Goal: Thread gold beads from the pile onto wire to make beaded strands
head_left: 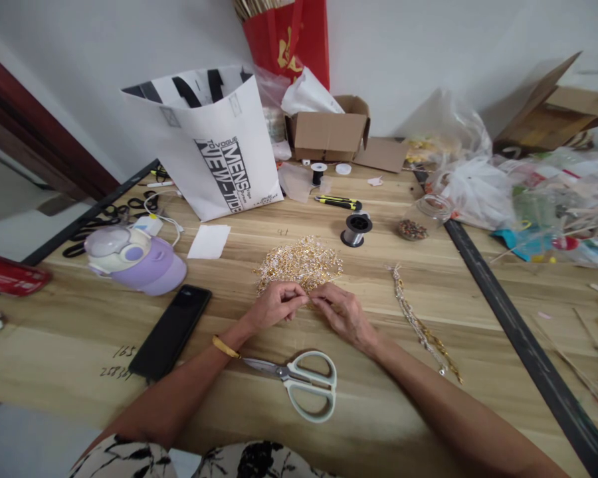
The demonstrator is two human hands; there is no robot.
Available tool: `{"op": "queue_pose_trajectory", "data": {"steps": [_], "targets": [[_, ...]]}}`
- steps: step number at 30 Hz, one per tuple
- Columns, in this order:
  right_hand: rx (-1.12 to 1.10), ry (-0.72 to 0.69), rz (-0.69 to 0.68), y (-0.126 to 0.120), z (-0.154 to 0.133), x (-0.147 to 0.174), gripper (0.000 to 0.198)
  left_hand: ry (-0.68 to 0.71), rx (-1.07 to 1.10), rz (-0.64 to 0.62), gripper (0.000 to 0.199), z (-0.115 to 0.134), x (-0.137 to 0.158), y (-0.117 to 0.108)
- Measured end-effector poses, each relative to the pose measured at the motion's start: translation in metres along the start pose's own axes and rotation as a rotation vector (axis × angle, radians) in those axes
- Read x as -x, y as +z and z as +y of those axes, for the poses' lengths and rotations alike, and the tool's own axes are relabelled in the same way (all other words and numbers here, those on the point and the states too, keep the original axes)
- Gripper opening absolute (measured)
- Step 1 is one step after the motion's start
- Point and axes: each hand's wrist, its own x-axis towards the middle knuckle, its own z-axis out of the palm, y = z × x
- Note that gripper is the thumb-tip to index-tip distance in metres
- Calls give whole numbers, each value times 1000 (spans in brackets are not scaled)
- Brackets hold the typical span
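- Two bare hands, the left hand (pixel 279 305) and the right hand (pixel 343 313), meet over the wooden table (pixel 373 411), with their tips very close.
- The left thumb and pointing finger are pinched together, and the other fingers are curled in.
- The right thumb and pointing finger are pinched together too, facing the left ones.
- What sits between the tips is too small to see, so I cannot tell what they hold.
- The heap of gold and clear jewelry bits (pixel 299 261) is on the table, just past the hands, which hide some of its near edge.
- A yellow bangle (pixel 226 347) is around the left wrist.
- Scissors with pale green handles (pixel 303 384) lie flat on the near side of the hands, their point just beside the bangle.
- Silver and gold chains (pixel 417 324) lie to the right of the right hand.
- A black spool of silver wire (pixel 351 236) stands behind the heap, to the right.
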Motion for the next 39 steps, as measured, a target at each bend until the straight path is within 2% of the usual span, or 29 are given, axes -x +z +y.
{"op": "queue_pose_trajectory", "data": {"steps": [11,19,32,39], "targets": [[34,10,-2,1,1,1,12,39,-132,-14,18,6,1,-2],[49,14,-11,1,0,1,13,30,-122,-12,17,8,2,2],[26,-9,-18,3,2,3,15,-30,76,-46,17,2,0,4],[22,41,0,1,0,3,10,-36,156,55,19,8,0,-1]]}}
